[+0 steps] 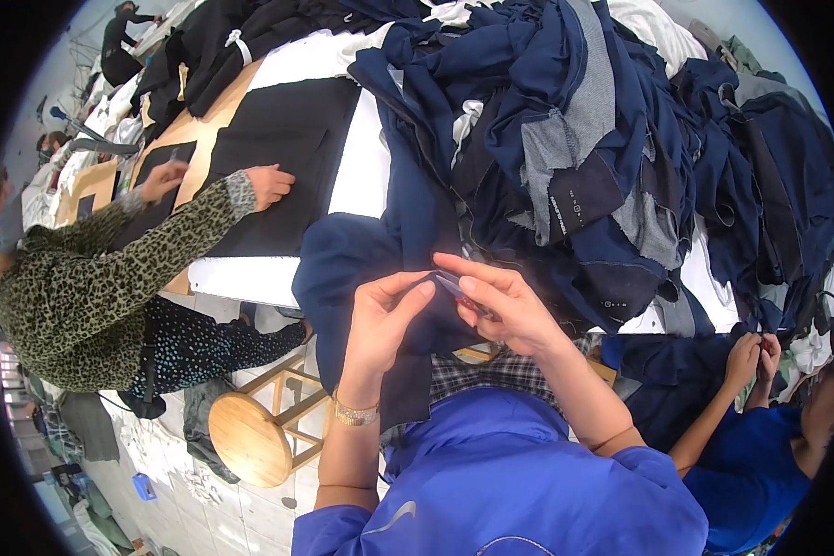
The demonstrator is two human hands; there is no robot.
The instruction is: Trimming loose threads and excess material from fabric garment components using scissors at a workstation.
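Observation:
In front of my chest, my left hand [385, 310] is closed in a pinch on the edge of a navy garment [347, 255]. The cloth hangs from the table edge down over my lap. My right hand [505, 306] is closed around small thread snips [459, 289] with a bit of red on them, their narrow end pointing at the left fingertips. The two hands almost touch. The exact spot of cloth between the left fingers is too small to make out.
A tall heap of navy garments [491, 120] with grey undersides covers the white table ahead. At left, a person in a leopard-print top [111, 306] handles black cloth [273, 157]. A wooden stool [250, 440] stands lower left. At right, a person in blue [751, 482] holds navy cloth.

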